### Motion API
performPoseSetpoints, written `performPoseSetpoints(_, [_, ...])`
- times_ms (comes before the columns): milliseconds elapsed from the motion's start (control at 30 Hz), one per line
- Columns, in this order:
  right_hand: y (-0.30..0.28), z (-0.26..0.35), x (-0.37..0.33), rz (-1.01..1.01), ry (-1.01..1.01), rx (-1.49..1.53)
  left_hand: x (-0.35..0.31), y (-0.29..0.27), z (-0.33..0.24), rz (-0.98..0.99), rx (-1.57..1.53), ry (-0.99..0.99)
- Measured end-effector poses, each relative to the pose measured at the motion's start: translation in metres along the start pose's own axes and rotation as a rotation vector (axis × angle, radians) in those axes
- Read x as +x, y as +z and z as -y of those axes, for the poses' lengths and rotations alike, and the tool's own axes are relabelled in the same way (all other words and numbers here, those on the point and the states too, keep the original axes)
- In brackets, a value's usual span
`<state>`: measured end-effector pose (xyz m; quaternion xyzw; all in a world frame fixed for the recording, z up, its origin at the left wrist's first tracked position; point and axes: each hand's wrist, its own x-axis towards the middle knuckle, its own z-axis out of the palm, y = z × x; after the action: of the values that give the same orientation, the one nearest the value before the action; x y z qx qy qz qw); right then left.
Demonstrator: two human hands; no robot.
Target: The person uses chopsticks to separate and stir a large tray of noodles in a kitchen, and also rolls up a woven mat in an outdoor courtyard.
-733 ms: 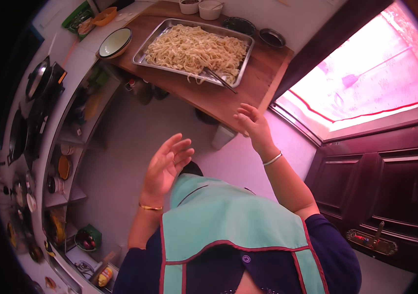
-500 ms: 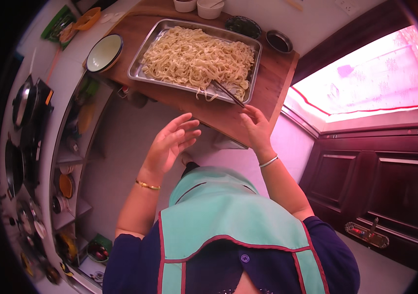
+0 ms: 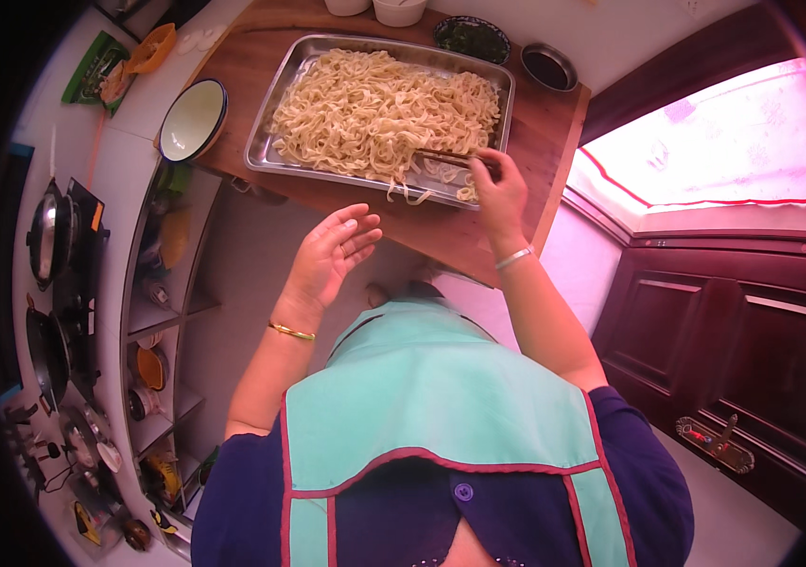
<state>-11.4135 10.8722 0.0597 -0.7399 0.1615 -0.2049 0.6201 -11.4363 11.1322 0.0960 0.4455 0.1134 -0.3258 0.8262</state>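
A steel tray (image 3: 266, 163) heaped with cooked noodles (image 3: 374, 109) lies on the wooden table. My right hand (image 3: 500, 194) is closed round dark chopsticks (image 3: 445, 156) at the tray's front right corner. Their tips reach into the noodles. A few strands hang over the tray's near edge. My left hand (image 3: 332, 250) is in the air in front of the table, empty, its fingers loosely apart and curved.
An enamel bowl (image 3: 193, 120) stands left of the tray. Behind it are a bowl of greens (image 3: 472, 40), a bowl of dark liquid (image 3: 549, 68) and white tubs (image 3: 399, 11). Shelves (image 3: 152, 425) run along the left; a dark door (image 3: 715, 331) is at the right.
My right hand has moved up toward the tray and has gone from touching the chopsticks' end to gripping them. The chopsticks now lie flatter across. My left hand has barely moved.
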Motion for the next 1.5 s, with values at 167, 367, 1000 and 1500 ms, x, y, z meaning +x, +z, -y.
performPoseSetpoints(167, [0.021,-0.008,0.015,0.149,-0.224,-0.007,-0.007,0.01,-0.011,0.009,0.031,0.022])
performPoseSetpoints(367, [-0.072,0.047,0.006,0.16,0.078,0.219,-0.003,0.001,-0.006,-0.017,-0.008,0.05])
performPoseSetpoints(1000, [-0.053,0.006,-0.009,0.089,0.382,0.523,0.106,-0.031,0.005,-0.241,0.645,0.117])
performPoseSetpoints(1500, [-0.036,-0.012,0.0,0.001,0.315,0.497,0.131,-0.056,0.015,-0.336,0.567,-0.012])
